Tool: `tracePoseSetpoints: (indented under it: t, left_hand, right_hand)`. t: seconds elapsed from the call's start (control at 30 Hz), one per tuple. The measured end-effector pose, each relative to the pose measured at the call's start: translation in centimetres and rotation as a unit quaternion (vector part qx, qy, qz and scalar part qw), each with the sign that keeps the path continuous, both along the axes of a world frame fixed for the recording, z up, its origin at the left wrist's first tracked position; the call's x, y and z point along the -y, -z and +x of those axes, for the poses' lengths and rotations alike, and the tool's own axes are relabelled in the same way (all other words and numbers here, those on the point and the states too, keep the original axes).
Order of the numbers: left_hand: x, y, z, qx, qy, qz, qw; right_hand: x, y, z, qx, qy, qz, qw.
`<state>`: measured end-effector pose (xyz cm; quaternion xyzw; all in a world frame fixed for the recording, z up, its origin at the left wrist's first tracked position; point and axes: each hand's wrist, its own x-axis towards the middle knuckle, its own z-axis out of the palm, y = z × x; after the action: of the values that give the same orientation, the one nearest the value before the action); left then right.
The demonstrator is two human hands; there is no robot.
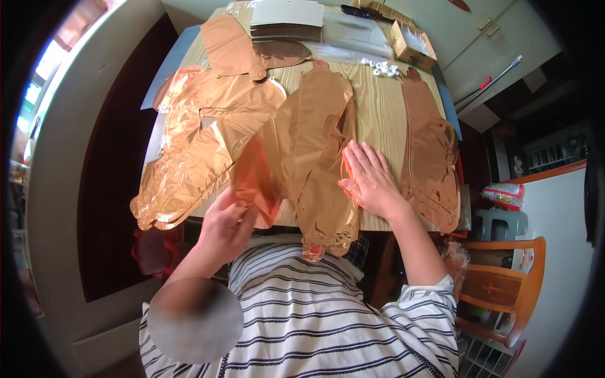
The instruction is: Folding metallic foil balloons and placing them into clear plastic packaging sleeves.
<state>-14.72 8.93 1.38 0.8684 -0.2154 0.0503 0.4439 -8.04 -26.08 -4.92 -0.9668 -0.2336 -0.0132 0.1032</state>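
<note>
A flat, uninflated rose-gold foil balloon (318, 120) lies lengthwise across the middle of the table, its lower end hanging over the near edge. My left hand (224, 227) is closed on a loose, shiny orange-copper flap of foil (257, 179) at that edge, left of the balloon's middle. Stretched flat, my right hand (372, 183) rests along the balloon's right side, fingers on the bare wood and thumb near the foil. A thin orange strip (345, 169) shows beside the thumb. More crumpled foil balloons (220, 120) overlap on the left. Another foil balloon (430, 151) lies at the right.
At the table's far side are a stack of white-topped cards (287, 14), clear plastic bags (356, 38), small white pieces (382, 67) and a cardboard box (413, 47). A wooden chair (495, 283) and grey stool (504, 222) stand to the right.
</note>
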Motion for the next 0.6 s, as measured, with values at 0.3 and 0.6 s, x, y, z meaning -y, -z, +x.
tracePoseSetpoints:
  t: [0.3, 0.6]
  left_hand:
    - [8.9, 1.7, 4.2, 0.110, 0.324, 0.068, 0.937]
    - [2.9, 4.9, 11.3, 0.184, 0.128, 0.168, 0.960]
  right_hand:
    - [0.1, -0.3, 0.0, 0.014, -0.034, -0.027, 0.999]
    - [0.0, 0.4, -0.1, 0.007, -0.003, -0.019, 1.000]
